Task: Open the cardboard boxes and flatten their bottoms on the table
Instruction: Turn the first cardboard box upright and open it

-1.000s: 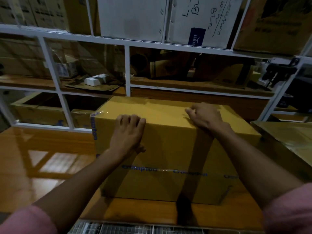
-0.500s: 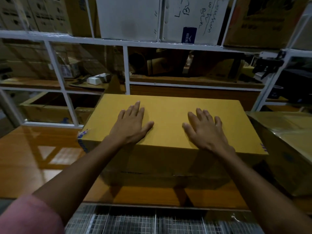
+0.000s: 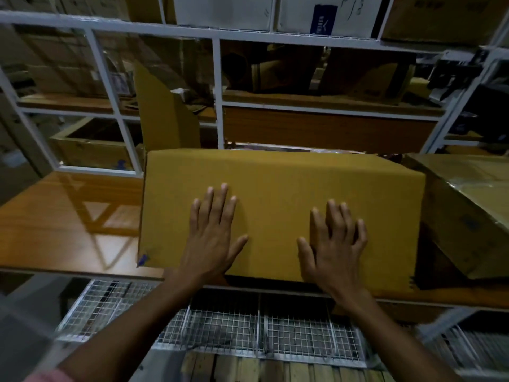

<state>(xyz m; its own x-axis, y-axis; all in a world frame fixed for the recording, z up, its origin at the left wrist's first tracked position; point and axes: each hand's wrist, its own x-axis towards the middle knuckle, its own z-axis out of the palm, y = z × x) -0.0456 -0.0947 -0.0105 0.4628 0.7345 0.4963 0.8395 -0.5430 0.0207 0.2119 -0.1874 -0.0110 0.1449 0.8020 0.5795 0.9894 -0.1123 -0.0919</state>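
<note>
Since earlier, a flap (image 3: 165,111) has risen behind the box (image 3: 275,194) on the wooden counter (image 3: 68,216); my left hand (image 3: 212,238) and right hand (image 3: 333,246) press it, fingers straight.

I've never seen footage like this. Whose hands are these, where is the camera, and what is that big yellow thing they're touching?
There is no machine here: a person wears a wide-angle camera on the head, looking forward and down, so you see their own arms. The left hand and the right hand lie flat, fingers straight, pressing on top of a yellow cardboard box. Nothing is gripped. The box sits on a wooden table, with one flap standing up behind its left end. Another cardboard box, partly under shiny tape or film, sits tilted to the right. Behind stands a white shelf frame stacked with more cartons.
</note>
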